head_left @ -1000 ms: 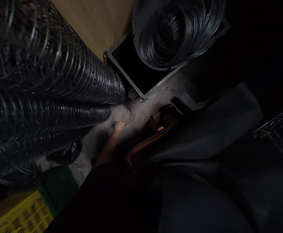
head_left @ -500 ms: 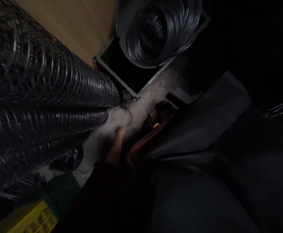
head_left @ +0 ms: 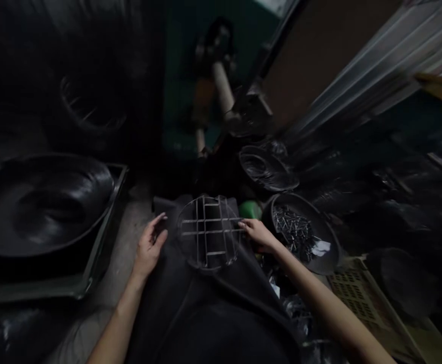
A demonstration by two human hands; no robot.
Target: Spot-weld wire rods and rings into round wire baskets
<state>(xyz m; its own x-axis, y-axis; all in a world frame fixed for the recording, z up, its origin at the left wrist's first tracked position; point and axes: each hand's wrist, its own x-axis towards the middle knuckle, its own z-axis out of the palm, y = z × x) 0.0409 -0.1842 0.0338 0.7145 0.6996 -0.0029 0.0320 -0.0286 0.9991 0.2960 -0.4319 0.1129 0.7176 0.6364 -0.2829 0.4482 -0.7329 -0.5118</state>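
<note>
A round wire grid (head_left: 208,232) of dark metal, with crossed bars inside a circular hoop, lies flat against the dark apron (head_left: 202,298) on my lap. My right hand (head_left: 257,233) is at the grid's right edge, with its fingers pinching the wire ends. My left hand (head_left: 150,246) is open beside the grid's left side, its fingers apart and holding nothing. Just past my right hand stands a black round basin (head_left: 300,232) holding several short metal wire pieces. A small green object (head_left: 250,210) sits between the grid and the basin.
To the left, a large black wire coil (head_left: 42,202) lies in a dark crate (head_left: 103,227) on the concrete floor (head_left: 124,253). Dark stacked hoops (head_left: 266,169) and wire bundles crowd the right. A perforated yellow crate (head_left: 357,298) sits lower right.
The view has swung away from the floor to my lap. The round wire grid no longer lies on the floor and now rests on my lap at my right hand. Both my hands are in view.
</note>
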